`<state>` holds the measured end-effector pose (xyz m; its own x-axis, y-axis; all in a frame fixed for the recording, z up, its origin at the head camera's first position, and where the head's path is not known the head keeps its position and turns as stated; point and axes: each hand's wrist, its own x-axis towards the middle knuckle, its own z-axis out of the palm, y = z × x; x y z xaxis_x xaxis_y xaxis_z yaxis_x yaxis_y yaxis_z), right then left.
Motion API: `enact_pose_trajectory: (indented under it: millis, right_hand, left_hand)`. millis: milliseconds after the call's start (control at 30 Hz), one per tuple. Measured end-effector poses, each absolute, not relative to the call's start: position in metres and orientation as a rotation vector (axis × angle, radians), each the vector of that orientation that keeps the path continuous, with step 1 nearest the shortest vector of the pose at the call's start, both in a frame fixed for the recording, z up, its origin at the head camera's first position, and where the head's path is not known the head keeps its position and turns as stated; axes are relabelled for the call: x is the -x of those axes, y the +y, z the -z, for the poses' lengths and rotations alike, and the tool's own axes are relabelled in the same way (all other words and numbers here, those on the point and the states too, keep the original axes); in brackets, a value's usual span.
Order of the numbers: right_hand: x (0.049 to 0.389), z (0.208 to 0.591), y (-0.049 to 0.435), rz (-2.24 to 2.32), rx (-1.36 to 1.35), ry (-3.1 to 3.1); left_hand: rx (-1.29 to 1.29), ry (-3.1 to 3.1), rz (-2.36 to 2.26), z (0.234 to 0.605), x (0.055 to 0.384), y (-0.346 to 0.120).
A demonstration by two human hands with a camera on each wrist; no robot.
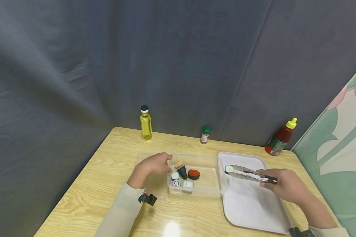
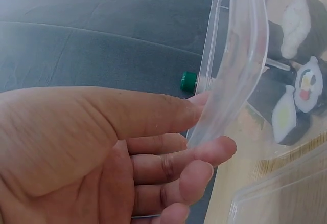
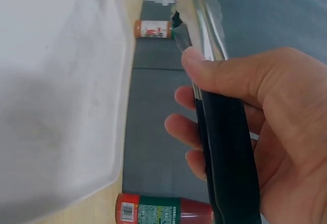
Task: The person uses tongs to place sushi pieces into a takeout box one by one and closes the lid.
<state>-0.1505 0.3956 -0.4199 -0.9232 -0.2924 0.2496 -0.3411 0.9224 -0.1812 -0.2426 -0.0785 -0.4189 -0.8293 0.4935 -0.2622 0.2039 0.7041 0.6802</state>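
My left hand point(image 1: 155, 164) pinches the left wall of a clear plastic container point(image 1: 207, 193), thumb on one side and fingers on the other. Inside the container's left half lie several sushi pieces: a dark cone-shaped hand roll point(image 1: 182, 171), a gunkan with red roe point(image 1: 194, 174), a roll with a colourful centre point(image 1: 176, 183) and others. My right hand point(image 1: 280, 184) grips metal tongs point(image 1: 249, 175) with dark handles. At the tongs' tips, above the tray just right of the container, is a white sushi roll point(image 1: 229, 169) with a yellow-green centre.
A pale tray point(image 1: 255, 210) lies right of the container. Under my left forearm is a clear lid point(image 1: 158, 194). Along the table's back edge stand an oil bottle point(image 1: 146, 126), a small green-capped spice jar point(image 1: 205, 135) and a red sauce bottle point(image 1: 280, 140). A grey curtain hangs behind.
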Motion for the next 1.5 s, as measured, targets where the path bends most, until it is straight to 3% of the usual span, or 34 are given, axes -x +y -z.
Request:
enact_pose_trajectory:
  millis: [733,1500]
  right_hand:
    - [0.155,0.402,0.352,-0.577,-0.718,-2.807]
    - [0.192,0.392,0.293,-0.355,-0.825,-2.966]
  left_hand:
    - [-0.524,2.489,-0.928,0.421,0.241,-0.079]
    - [-0.532,2.462,-0.951,0.419,0.246,-0.081]
